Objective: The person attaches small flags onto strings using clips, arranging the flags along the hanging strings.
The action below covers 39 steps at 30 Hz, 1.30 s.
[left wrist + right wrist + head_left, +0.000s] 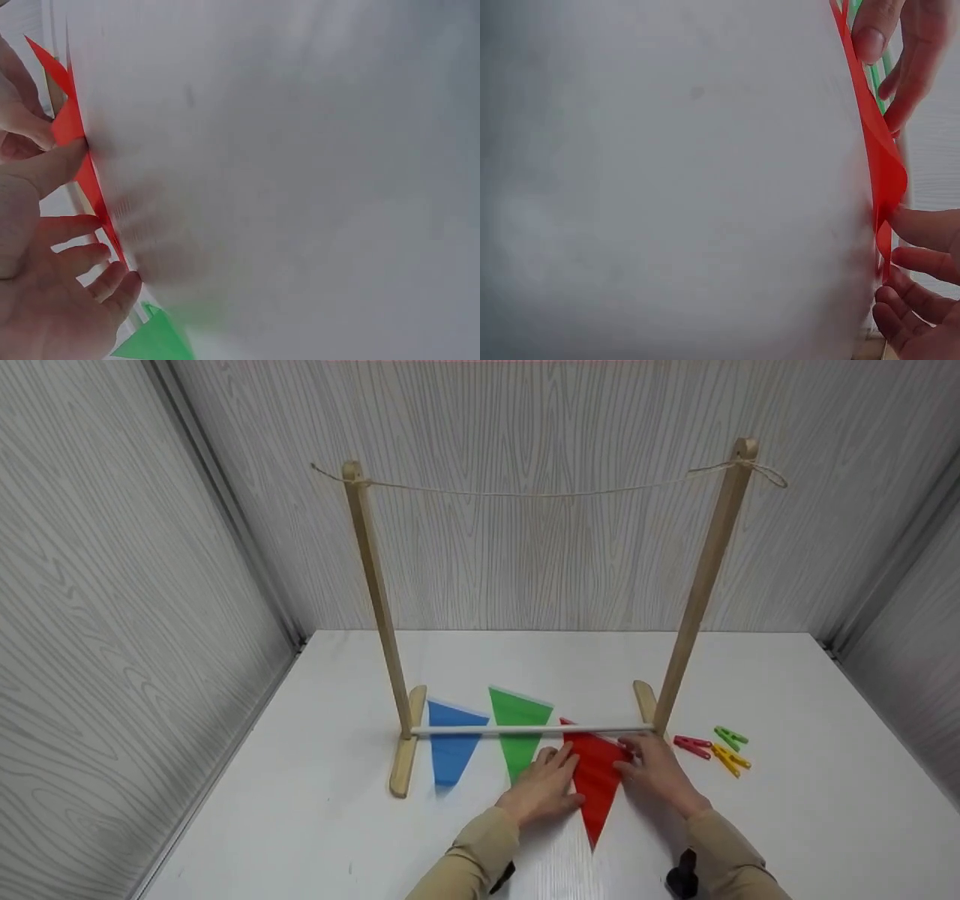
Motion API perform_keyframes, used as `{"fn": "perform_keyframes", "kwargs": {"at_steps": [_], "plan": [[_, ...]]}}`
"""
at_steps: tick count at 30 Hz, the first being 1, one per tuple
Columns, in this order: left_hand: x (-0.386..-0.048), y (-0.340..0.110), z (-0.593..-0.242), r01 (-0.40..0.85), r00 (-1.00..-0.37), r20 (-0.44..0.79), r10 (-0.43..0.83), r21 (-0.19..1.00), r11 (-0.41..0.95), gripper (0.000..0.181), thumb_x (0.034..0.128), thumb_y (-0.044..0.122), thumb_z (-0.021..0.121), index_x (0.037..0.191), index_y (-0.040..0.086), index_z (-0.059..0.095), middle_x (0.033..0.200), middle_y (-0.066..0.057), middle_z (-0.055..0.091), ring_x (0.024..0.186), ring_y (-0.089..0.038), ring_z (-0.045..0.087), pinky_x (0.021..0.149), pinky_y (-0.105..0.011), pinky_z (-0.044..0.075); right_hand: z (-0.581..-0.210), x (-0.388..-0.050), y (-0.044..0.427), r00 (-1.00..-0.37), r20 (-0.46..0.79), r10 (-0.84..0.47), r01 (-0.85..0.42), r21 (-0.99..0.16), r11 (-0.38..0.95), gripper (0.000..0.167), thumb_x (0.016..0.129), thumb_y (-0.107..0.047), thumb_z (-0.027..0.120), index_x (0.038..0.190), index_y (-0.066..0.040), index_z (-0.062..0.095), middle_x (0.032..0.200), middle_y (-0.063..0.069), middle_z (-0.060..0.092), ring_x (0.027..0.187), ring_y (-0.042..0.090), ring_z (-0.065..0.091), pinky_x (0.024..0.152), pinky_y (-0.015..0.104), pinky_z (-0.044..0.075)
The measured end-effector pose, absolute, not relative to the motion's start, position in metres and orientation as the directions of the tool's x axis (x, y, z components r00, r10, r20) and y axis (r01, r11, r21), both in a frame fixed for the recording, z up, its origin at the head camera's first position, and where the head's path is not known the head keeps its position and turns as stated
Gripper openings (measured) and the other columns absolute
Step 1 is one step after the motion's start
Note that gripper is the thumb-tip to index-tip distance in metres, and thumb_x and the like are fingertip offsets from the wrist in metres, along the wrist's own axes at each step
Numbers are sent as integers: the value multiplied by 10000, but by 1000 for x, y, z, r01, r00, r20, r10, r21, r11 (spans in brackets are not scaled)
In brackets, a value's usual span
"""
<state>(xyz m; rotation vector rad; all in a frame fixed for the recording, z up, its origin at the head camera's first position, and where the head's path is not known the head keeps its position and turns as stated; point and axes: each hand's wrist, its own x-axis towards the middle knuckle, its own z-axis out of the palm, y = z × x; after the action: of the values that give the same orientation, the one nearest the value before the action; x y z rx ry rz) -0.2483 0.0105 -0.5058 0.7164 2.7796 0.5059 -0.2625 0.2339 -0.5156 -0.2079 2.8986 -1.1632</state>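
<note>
Red flag [598,784] between my hands.
My right hand [655,769] pinches its right corner; my left hand [544,787], fingers spread, touches its left edge. Green flag [520,711], then blue flag [454,754], lie left of my grip, three clips [721,754] unattached right; beyond, the string [540,495] bears no flag.

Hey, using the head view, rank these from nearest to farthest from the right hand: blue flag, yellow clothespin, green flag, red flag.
From the right hand:
1. Red flag: touching it, on its left.
2. Yellow clothespin: to its right.
3. Green flag: left, beyond the red one.
4. Blue flag: farthest left.
</note>
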Motion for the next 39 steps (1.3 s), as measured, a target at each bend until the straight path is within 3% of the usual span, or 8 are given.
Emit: {"fn": "perform_keyframes", "kwargs": {"at_steps": [4,13,17,20,23,28,35,39], "plan": [[-248,12,-504,393,-856,-176,485,386,834,748,952,407,650,1582,170,325,1648,-5,319,1506,-261,289,1242,-438,335,-517,-264,233,-991,62,-119,-129,-684,718,380,925,-71,708,1280,30,618,1254,213,644,1122,352,609,1022,549,532],[-248,13,-505,443,-845,-148,514,346,827,737,930,434,677,1549,153,392,1506,-40,397,1427,-216,352,1218,-358,374,-518,-264,229,-996,46,-80,-89,-719,690,278,897,-39,725,1169,-31,669,1112,115,710,921,199,628,949,422,599],[-250,13,-506,495,-837,-81,542,312,811,620,923,406,686,1433,104,504,1362,-47,441,1328,-197,414,1182,-339,404,-519,-266,227,-995,60,-83,-101,-716,691,177,901,-17,708,1077,-8,699,954,99,714,803,173,588,785,298,598],[-250,13,-508,500,-840,-48,541,320,805,553,918,386,697,1364,106,529,1386,-60,427,1366,-217,402,1206,-406,383,-519,-268,227,-995,58,-77,-95,-723,684,139,917,-17,687,1052,10,705,876,94,696,744,170,547,682,231,524],[-249,13,-509,461,-853,-61,518,377,803,610,900,379,721,1407,125,497,1533,-66,347,1487,-255,294,1249,-498,304,-519,-268,227,-998,28,-53,-56,-747,663,160,928,-35,684,1083,-3,707,893,84,700,745,174,556,693,216,530],[-248,12,-508,401,-872,-72,484,459,792,753,880,380,740,1511,145,404,1662,-66,200,1568,-298,125,1275,-516,233,-521,-267,229,-999,23,-32,-38,-763,645,174,937,-55,685,1102,-15,722,949,102,718,804,182,573,768,264,558],[-254,6,-509,326,-895,-57,443,595,735,873,866,351,767,1580,178,295,1683,-69,152,1576,-316,82,1268,-545,233,-519,-263,234,-999,42,-4,-37,-808,588,235,956,-136,687,1178,-67,722,1062,98,751,880,173,636,900,329,607],[-258,2,-508,305,-897,-39,440,665,681,879,881,350,746,1589,152,266,1683,-100,143,1572,-331,85,1263,-566,228,-517,-262,237,-998,65,12,-46,-815,577,261,954,-168,696,1201,-90,723,1087,83,753,913,179,640,887,251,586]]}}
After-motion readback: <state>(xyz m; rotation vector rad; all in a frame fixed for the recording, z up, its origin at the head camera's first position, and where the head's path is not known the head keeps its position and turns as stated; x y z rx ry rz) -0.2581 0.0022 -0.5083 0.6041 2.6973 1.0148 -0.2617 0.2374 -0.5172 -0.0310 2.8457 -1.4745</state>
